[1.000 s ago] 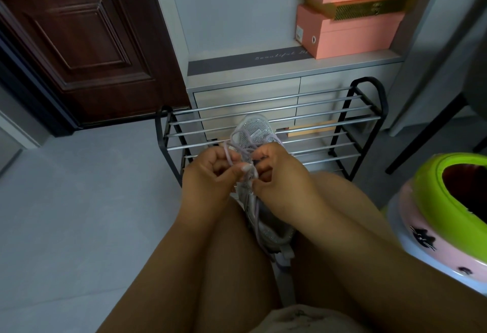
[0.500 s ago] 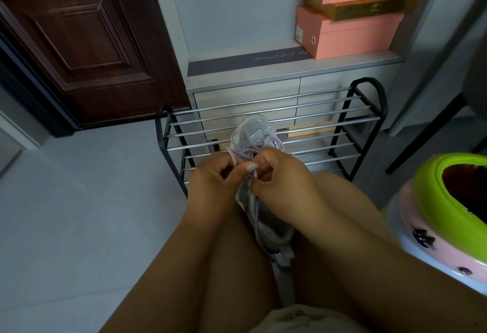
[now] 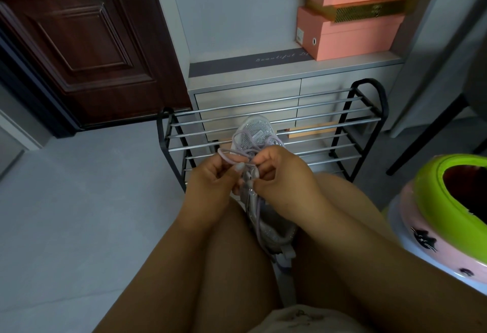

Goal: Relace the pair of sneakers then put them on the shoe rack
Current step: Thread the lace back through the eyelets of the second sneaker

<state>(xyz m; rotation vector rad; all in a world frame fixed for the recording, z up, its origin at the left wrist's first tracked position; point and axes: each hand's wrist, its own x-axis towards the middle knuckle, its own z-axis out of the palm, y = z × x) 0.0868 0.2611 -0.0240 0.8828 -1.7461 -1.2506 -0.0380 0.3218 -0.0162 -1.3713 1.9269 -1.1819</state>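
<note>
Both grips being kept pinched on lilac lace point(image 3: 238, 151): left hand point(image 3: 210, 182), right hand point(image 3: 283, 174) meeting mid-frame over sneaker point(image 3: 254, 137), lying lengthwise between knees, toe pointing up-frame toward shoe rack point(image 3: 350, 124).

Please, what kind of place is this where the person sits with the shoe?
Probably a home entryway. A dark wooden door stands beside a metal shoe rack, and pink shoe boxes are stacked on a low cabinet behind it.

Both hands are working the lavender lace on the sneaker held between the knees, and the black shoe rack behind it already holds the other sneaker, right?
Not quite: in the head view the shoe rack holds no sneaker. The rest stands.
</note>
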